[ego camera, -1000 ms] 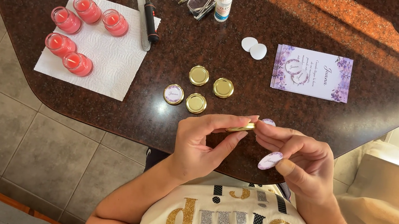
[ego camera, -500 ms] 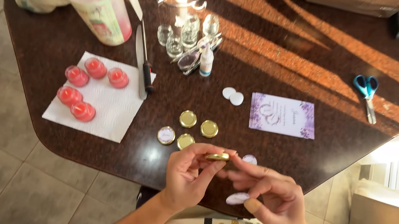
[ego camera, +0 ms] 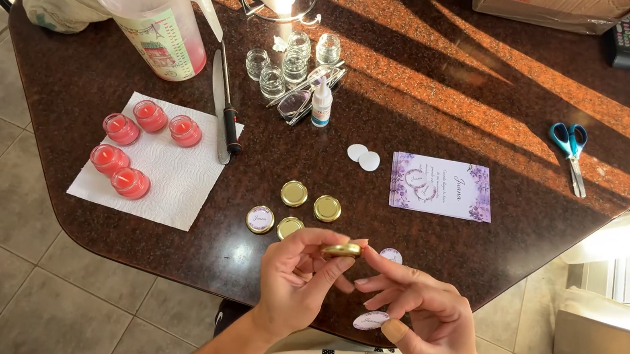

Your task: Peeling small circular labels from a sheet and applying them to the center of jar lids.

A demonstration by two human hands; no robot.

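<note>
Lid [ego camera: 343, 249] pinched edge-on in the left hand [ego camera: 300, 276], just below the gold lids [ego camera: 310, 205] on the table [ego camera: 503, 104]; right hand [ego camera: 426, 321] clamps a round sticker [ego camera: 371, 320] under its thumb. One lid [ego camera: 260, 219] beside those already wears a label, three are bare, five red jars [ego camera: 137, 145] left of them are uncapped. Since a second ago the hands stay locked together; only the view has tipped up the table.

Warm, low sunlight streams in from the right, streaking the desk [ego camera: 457, 82] with long shadows. The picture is sharp, its edges slightly bowed.
</note>
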